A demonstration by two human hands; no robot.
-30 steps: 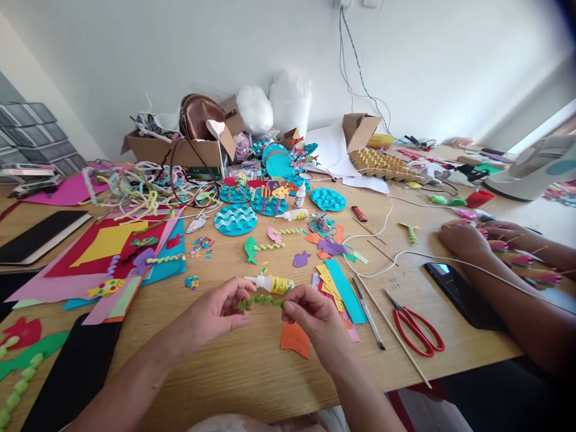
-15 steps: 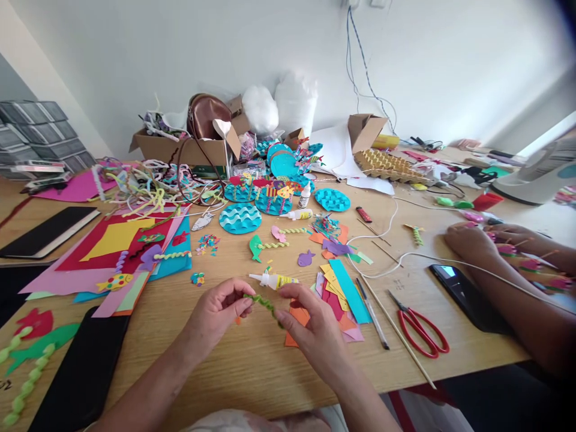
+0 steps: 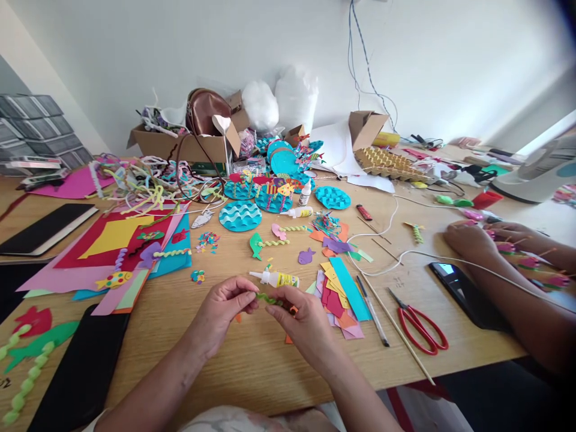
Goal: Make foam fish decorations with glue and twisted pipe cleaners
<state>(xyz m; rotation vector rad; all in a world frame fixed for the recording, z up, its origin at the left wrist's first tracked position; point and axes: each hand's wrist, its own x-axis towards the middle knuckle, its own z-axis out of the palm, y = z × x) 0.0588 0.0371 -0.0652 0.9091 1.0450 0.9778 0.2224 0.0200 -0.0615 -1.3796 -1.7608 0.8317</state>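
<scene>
Between my two hands runs a short twisted green pipe cleaner [image 3: 266, 299]. My left hand [image 3: 231, 306] pinches its left end with thumb and forefinger. My right hand [image 3: 301, 315] pinches it farther right, and the fingers hide that end. Just beyond them lies a glue bottle [image 3: 281, 279] with a yellow label, nozzle to the left. Farther off are a green paper fish [image 3: 255, 246] and a pink one [image 3: 276, 232], each with a twisted light-green strip attached, and a plain purple paper fish [image 3: 306, 256].
Paper scraps [image 3: 335, 294], a pen [image 3: 372, 311], a wooden stick [image 3: 396, 333] and red-handled scissors [image 3: 420, 327] lie to the right. A co-worker's arms [image 3: 499, 276] rest beside a phone [image 3: 463, 297]. Coloured sheets [image 3: 76, 264] are at left; a cardboard box [image 3: 180, 146] stands behind.
My right hand has shifted left, closer to my left hand, so less of the green pipe cleaner shows between them. The view has tilted slightly.
</scene>
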